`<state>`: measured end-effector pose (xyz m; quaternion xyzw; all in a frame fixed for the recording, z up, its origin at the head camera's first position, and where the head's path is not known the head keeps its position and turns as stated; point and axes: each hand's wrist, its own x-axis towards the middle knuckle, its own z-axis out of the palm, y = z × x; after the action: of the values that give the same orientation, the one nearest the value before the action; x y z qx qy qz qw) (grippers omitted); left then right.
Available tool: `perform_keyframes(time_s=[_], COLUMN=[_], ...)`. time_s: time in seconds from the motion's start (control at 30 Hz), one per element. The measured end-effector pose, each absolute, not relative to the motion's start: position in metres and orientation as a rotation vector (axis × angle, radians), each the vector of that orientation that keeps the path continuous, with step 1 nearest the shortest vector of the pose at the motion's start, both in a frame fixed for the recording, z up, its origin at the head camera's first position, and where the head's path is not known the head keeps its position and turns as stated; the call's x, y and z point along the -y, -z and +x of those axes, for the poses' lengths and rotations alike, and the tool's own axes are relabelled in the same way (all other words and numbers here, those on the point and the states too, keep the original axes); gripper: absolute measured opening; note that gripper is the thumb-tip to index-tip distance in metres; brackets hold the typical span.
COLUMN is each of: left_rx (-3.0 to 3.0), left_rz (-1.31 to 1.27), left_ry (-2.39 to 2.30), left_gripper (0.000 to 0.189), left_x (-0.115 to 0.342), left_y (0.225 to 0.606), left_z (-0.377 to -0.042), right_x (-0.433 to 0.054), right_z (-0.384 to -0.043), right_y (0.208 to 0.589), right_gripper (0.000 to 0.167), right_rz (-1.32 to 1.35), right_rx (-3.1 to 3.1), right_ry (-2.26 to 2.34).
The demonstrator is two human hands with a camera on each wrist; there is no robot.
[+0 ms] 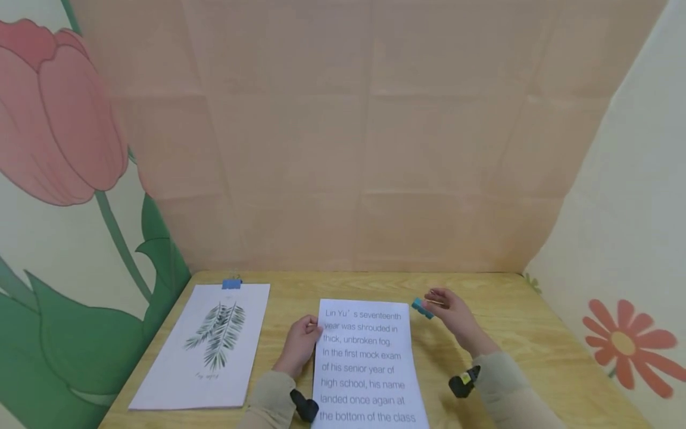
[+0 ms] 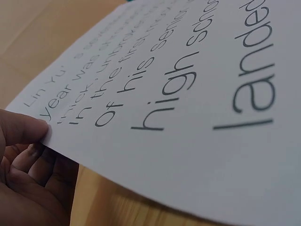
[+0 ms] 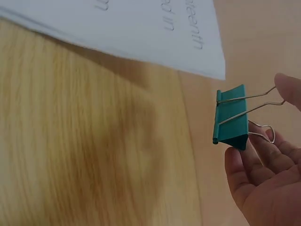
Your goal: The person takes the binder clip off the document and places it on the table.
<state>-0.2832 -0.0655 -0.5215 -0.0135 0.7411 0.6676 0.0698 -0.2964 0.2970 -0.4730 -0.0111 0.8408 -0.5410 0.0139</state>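
My left hand (image 1: 298, 345) pinches the left edge of a stack of printed paper (image 1: 364, 363), thumb on top and fingers underneath. In the left wrist view the thumb (image 2: 26, 128) presses beside the word "year", and the sheet's near edge stands off the table. My right hand (image 1: 454, 317) holds a teal binder clip (image 3: 231, 115) by its wire handles, thumb on one handle and fingers at the other. The clip (image 1: 422, 308) is just right of the paper's upper right corner, apart from it. In the right wrist view its mouth faces the paper side.
On the left of the wooden table (image 1: 536, 333) lies another paper stack (image 1: 177, 369) with a leaf drawing, a blue binder clip (image 1: 231, 284) on its top edge. A beige-pink cloth (image 1: 364, 149) hangs behind the table. Painted walls flank both sides.
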Motion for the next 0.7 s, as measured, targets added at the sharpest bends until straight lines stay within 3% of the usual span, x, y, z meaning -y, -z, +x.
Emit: perform_keyframes(time_s=[0.7], left_rx=[-2.235], left_rz=[-0.068], left_ry=[-1.998], left_gripper=[0.009], left_x=[0.066], left_y=[0.523], left_z=[-0.284], right_x=[-0.329], right_z=[-0.280], right_y=[0.499], right_gripper=[0.066], right_rz=[0.145], right_rx=[-2.689], right_ry=[1.528])
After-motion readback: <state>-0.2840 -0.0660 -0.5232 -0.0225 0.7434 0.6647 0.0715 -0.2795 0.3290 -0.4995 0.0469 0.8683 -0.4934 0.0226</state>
